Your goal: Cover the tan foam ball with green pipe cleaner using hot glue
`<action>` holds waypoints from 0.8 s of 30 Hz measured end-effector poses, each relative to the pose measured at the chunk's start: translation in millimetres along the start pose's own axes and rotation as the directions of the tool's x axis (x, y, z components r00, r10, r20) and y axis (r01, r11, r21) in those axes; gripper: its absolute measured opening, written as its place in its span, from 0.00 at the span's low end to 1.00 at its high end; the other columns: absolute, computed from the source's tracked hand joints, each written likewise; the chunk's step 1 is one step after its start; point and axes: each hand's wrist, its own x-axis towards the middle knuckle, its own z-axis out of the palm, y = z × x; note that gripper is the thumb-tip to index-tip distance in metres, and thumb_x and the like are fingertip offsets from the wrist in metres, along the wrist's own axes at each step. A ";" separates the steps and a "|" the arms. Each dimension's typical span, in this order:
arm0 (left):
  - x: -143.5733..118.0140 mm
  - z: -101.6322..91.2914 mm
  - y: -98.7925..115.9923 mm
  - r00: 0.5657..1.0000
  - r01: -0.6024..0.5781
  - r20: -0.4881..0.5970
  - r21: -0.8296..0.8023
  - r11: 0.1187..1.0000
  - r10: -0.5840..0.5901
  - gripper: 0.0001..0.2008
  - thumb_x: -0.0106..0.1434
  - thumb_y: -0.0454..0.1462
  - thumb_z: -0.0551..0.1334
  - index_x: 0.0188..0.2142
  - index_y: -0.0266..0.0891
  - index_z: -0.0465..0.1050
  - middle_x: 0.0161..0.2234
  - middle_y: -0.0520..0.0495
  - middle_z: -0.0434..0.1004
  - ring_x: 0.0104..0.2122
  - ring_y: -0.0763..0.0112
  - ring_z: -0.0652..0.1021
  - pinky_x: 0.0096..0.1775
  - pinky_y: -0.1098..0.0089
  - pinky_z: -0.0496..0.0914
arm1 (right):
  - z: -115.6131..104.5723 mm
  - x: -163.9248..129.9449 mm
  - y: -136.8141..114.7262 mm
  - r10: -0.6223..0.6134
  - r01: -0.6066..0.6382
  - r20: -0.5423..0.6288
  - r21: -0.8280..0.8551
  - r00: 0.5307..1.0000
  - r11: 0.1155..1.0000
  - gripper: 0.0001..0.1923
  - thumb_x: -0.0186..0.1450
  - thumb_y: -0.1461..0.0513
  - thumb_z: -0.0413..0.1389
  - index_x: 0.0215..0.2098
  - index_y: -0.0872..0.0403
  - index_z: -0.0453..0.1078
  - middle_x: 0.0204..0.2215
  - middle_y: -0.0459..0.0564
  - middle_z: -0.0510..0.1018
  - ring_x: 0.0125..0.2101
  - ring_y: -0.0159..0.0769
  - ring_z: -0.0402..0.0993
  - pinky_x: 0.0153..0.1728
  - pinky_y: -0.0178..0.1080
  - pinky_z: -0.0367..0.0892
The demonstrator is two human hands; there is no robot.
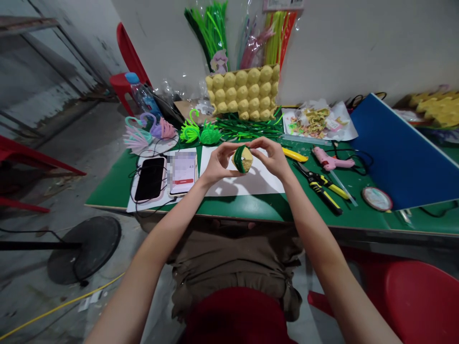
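Observation:
Above a white sheet of paper (247,186), I hold a small yellow egg-carton cup (247,159) with dark green pipe cleaner (239,160) along its left side. My left hand (219,162) grips it from the left, thumb below and fingers behind. Fingertips of my right hand (269,155) are pinched together at the cup's upper right edge. Whether they also hold an end of the pipe cleaner is too small to tell. Behind my hands lie loose green pipe cleaners (251,129) and a yellow egg carton (245,91) leaning upright.
On the left are two phones (150,179) with cables, pipe-cleaner swans (152,129) and a water bottle (141,95). To the right lie a yellow-handled cutter (296,154), pliers (324,191), a pink glue gun (332,158), a tape roll (377,198) and a blue board (398,153).

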 end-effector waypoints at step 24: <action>-2.3 -0.4 -3.4 0.992 -0.097 -0.046 0.268 0.959 0.114 0.29 0.49 0.46 0.79 0.51 0.47 0.78 0.50 0.43 0.83 0.56 0.55 0.79 0.61 0.49 0.71 | -6.7 -15.4 -17.7 -0.267 0.200 -0.115 -0.404 0.957 0.893 0.12 0.70 0.52 0.58 0.35 0.49 0.78 0.33 0.50 0.80 0.35 0.39 0.77 0.41 0.44 0.72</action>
